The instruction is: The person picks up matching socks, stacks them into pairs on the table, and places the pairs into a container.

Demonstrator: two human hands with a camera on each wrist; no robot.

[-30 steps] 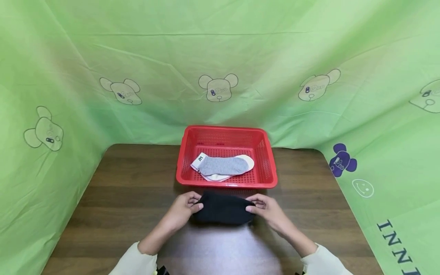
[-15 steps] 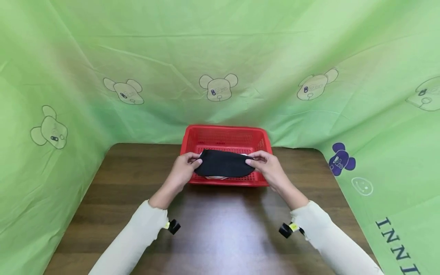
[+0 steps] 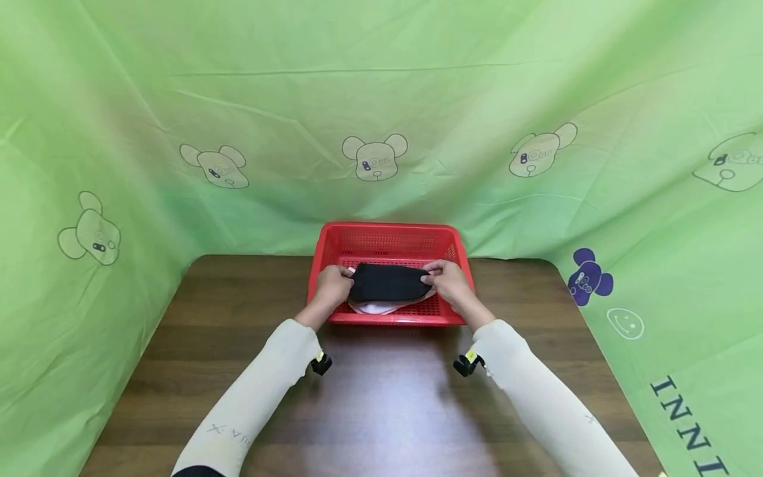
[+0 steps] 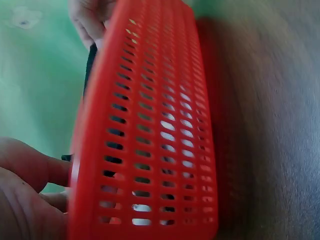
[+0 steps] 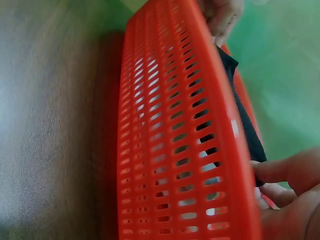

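Note:
A flat black sock [image 3: 389, 283] stretches between my two hands over the red basket [image 3: 396, 320]. My left hand [image 3: 334, 286] pinches its left end, near the basket's left wall. The right end is pinched between thumb and fingers of my right hand [image 3: 452, 285]. Beneath the black sock, a white sock [image 3: 377, 308] shows at its lower edge; the grey sock seen earlier is hidden. Both wrist views look from the front, where the basket's slotted wall [image 4: 150, 115] covers much of the scene and part of the black sock [image 5: 252, 140] shows above the rim.
The basket stands at the back of a brown wooden table [image 3: 238, 318], close to a green curtain [image 3: 381, 93] printed with bear heads. That curtain also runs along the left and right sides. Small black wrist cameras [image 3: 322, 364] hang under both sleeves.
Both hands have carried the black sock from in front of the basket forward over its rim, then lowered it over the other socks. The grey sock is now covered.

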